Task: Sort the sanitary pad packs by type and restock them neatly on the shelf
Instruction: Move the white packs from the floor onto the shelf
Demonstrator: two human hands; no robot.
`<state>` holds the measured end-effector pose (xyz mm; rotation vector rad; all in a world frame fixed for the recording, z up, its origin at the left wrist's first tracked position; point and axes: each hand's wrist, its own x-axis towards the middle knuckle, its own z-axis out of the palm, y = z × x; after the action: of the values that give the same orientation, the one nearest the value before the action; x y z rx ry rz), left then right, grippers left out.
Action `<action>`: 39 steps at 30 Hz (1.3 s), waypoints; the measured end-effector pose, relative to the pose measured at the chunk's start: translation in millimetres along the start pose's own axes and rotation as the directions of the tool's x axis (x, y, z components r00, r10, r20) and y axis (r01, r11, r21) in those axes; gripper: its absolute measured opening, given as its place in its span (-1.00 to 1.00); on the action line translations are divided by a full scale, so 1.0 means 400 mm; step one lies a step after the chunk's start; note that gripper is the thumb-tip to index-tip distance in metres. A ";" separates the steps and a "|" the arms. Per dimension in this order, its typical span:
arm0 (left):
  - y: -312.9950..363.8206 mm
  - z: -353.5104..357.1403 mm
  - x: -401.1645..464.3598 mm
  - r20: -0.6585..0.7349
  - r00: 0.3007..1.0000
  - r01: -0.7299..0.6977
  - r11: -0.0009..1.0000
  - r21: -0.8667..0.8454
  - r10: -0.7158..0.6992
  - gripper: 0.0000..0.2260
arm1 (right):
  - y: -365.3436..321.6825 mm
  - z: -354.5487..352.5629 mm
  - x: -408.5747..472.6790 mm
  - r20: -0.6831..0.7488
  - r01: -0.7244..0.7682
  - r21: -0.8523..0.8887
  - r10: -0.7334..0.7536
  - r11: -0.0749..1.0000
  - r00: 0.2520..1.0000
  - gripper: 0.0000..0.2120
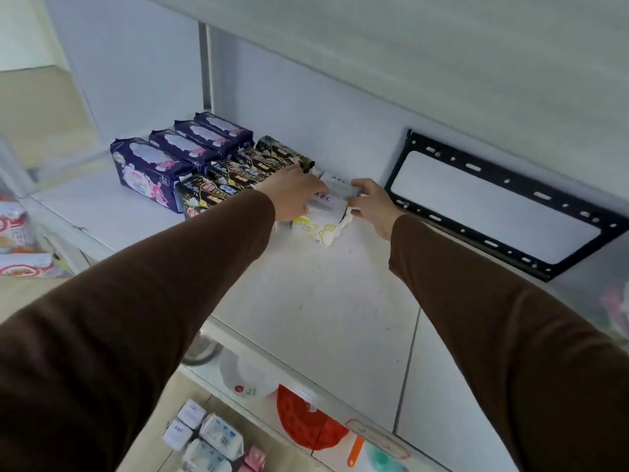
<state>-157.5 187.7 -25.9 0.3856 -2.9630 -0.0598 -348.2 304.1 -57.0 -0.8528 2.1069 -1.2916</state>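
Nearest, bottom edge, below the shelf: a loose cluster of small white packs (204, 434) on the floor, one lettered w/ what may be "ABC", too blurred to be sure; pink packs (254, 458) beside them are cut off by the frame. A red item (306, 420) and an orange handle (355, 451) sit under the shelf lip, partly hidden.

Both arms in brown sleeves (136, 318) reach across the white shelf (323, 311) toward its back.

Left hand (296, 194) rests over the left end of the front white pack (325, 206), printed "ABC"; fingers curl round it, fingertips hidden behind the pack. Right hand (369, 202) pinches the right end of the same stack, thumb on the rear white pack (340, 185), also marked "ABC" in smaller letters. Both packs sit on top of a white-and-yellow pack (315, 229); its lettering starts w/ "K", rest unreadable, left part hidden by the sleeve.

Just left of the hands, touching: a row of black packs (238, 175) w/ gold print, text too small to read. Beyond those, a row of dark purple packs (163, 161) w/ pink flowers, brand illegible.

Far right, against the back wall: a black metal bracket (510, 185).

Far left edge: red-and-white packs (20, 264), blurred, cut off.
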 end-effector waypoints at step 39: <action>-0.037 0.003 -0.147 -0.229 0.970 -0.119 0.978 -0.171 0.078 -0.48 | -0.036 0.077 -0.279 -0.445 0.189 -0.416 -0.380 0.889 0.811 -0.68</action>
<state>-97.8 188.6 -36.6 0.2050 -2.7226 -0.2599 -248.9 363.7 -44.6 -1.1103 2.7891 -1.4377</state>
